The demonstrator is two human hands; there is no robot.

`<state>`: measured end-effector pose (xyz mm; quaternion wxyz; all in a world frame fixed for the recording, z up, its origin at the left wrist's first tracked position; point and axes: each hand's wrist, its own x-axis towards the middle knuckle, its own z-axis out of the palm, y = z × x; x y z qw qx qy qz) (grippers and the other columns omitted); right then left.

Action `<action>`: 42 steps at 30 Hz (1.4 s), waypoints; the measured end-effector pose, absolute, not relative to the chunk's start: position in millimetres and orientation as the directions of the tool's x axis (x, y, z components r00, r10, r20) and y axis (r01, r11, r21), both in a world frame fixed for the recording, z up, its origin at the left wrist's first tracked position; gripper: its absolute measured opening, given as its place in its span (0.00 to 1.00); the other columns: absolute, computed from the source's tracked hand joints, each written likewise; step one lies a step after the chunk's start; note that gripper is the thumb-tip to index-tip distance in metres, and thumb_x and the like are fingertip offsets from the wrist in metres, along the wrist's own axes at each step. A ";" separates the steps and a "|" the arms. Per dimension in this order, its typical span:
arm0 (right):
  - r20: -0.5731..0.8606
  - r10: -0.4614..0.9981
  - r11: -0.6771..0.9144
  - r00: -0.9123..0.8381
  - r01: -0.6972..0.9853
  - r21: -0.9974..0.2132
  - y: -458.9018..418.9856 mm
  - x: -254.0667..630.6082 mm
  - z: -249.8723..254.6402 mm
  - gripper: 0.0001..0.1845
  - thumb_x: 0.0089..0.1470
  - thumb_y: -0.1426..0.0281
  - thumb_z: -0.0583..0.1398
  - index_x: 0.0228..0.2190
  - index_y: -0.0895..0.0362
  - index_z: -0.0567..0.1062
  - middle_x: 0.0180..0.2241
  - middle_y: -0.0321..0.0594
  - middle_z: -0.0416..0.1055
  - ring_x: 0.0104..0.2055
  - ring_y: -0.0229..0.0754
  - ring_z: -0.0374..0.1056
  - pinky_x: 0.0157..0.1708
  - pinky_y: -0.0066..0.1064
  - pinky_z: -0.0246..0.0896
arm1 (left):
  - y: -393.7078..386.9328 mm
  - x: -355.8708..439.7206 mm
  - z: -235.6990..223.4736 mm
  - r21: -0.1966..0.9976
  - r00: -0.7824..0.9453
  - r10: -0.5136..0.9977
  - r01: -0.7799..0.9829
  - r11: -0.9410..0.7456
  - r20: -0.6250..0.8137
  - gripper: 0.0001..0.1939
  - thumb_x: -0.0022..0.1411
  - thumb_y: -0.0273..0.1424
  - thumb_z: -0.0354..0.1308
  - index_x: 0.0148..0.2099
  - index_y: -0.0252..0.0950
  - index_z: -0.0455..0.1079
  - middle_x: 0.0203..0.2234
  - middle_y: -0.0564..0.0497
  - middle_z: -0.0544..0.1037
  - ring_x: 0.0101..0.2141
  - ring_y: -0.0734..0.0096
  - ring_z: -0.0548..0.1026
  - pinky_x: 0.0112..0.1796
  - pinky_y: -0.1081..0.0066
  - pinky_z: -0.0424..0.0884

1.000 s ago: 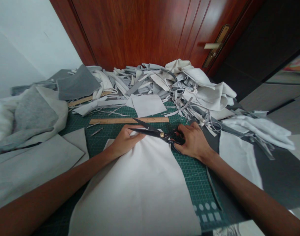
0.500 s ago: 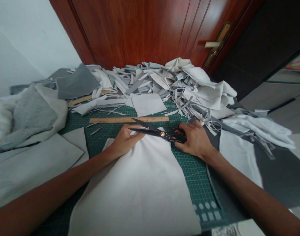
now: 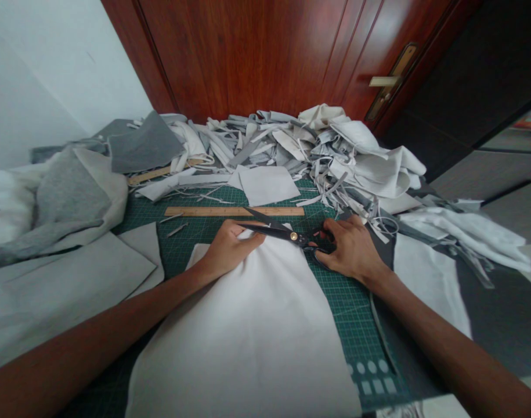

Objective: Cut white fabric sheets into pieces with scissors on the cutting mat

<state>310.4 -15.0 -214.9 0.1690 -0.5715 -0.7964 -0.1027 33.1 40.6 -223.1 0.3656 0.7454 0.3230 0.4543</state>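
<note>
A large piece of white fabric [image 3: 256,325] stretches from the near edge up to the middle of the green cutting mat [image 3: 356,325]. My left hand [image 3: 233,247] pinches its far edge, bunching the cloth into folds. My right hand [image 3: 354,247] grips the handles of black scissors [image 3: 286,233] with a brass-coloured pivot. Their blades are parted and point left, at the fabric's far edge. The lower blade lies close by my left thumb and fingers. Just beyond the blades a wooden ruler [image 3: 195,211] lies flat on the mat.
A heap of grey and white fabric scraps [image 3: 256,145] lines the back, against a wooden door [image 3: 248,52]. Folded cloth [image 3: 73,197] and flat white pieces [image 3: 69,284] lie at left. At right are a white piece [image 3: 430,278] and strips. Two small thin tools [image 3: 177,230] lie near the ruler.
The whole view has shifted slightly, so everything appears a little farther right. My hands, the scissors and the fabric keep nearly the same positions relative to each other.
</note>
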 end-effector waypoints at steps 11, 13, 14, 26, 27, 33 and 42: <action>0.414 0.865 0.320 -0.284 0.947 -0.020 -16.2 309.3 -211.5 0.12 0.52 0.58 0.62 0.30 0.55 0.70 0.24 0.38 0.73 0.27 0.46 0.67 0.40 0.38 0.53 | 42.2 31.8 -220.8 0.819 0.392 0.814 0.211 -0.534 0.429 0.08 0.61 0.31 0.61 0.36 0.35 0.82 0.39 0.49 0.86 0.42 0.59 0.84 0.47 0.67 0.78; 0.410 0.867 0.320 -0.283 0.947 -0.023 -16.1 309.5 -210.8 0.12 0.53 0.58 0.61 0.29 0.54 0.70 0.23 0.38 0.73 0.26 0.45 0.66 0.40 0.38 0.53 | 42.6 31.3 -220.7 0.813 0.398 0.808 0.212 -0.542 0.434 0.09 0.61 0.31 0.61 0.37 0.36 0.82 0.39 0.49 0.86 0.42 0.59 0.84 0.47 0.67 0.78; 0.408 0.868 0.319 -0.282 0.947 -0.024 -16.0 309.7 -210.5 0.12 0.53 0.58 0.61 0.28 0.54 0.69 0.23 0.37 0.73 0.26 0.45 0.66 0.41 0.38 0.53 | 42.8 31.2 -220.7 0.811 0.399 0.805 0.211 -0.546 0.439 0.09 0.61 0.31 0.61 0.38 0.36 0.82 0.39 0.49 0.86 0.42 0.59 0.84 0.46 0.67 0.78; 0.323 0.898 0.330 -0.300 0.943 -0.042 -16.9 307.5 -208.1 0.14 0.51 0.58 0.61 0.32 0.55 0.69 0.27 0.40 0.74 0.30 0.48 0.67 0.42 0.39 0.53 | 41.2 32.2 -224.2 0.863 0.390 0.837 0.168 -0.476 0.385 0.08 0.60 0.32 0.63 0.39 0.37 0.83 0.38 0.49 0.86 0.41 0.61 0.84 0.46 0.67 0.78; 0.327 0.897 0.327 -0.297 0.944 -0.039 -17.2 307.2 -207.7 0.14 0.51 0.58 0.61 0.32 0.55 0.69 0.27 0.40 0.74 0.29 0.48 0.67 0.42 0.39 0.52 | 41.1 32.3 -224.1 0.864 0.393 0.836 0.168 -0.475 0.383 0.08 0.60 0.33 0.64 0.39 0.37 0.83 0.39 0.49 0.86 0.42 0.60 0.83 0.48 0.67 0.78; 0.340 0.897 0.312 -0.283 0.950 -0.032 -17.6 307.2 -206.7 0.13 0.52 0.58 0.61 0.31 0.55 0.69 0.25 0.39 0.73 0.28 0.46 0.66 0.41 0.39 0.52 | 39.8 32.2 -221.6 0.865 0.391 0.841 0.179 -0.468 0.374 0.09 0.60 0.35 0.64 0.39 0.36 0.82 0.40 0.48 0.86 0.43 0.60 0.83 0.49 0.66 0.77; 0.366 0.886 0.316 -0.286 0.948 -0.026 -17.5 310.6 -205.9 0.12 0.52 0.59 0.61 0.29 0.55 0.70 0.23 0.37 0.72 0.25 0.45 0.64 0.42 0.39 0.51 | 40.2 31.5 -218.9 0.833 0.421 0.823 0.229 -0.503 0.381 0.10 0.63 0.36 0.63 0.38 0.36 0.82 0.39 0.48 0.86 0.42 0.59 0.83 0.48 0.66 0.77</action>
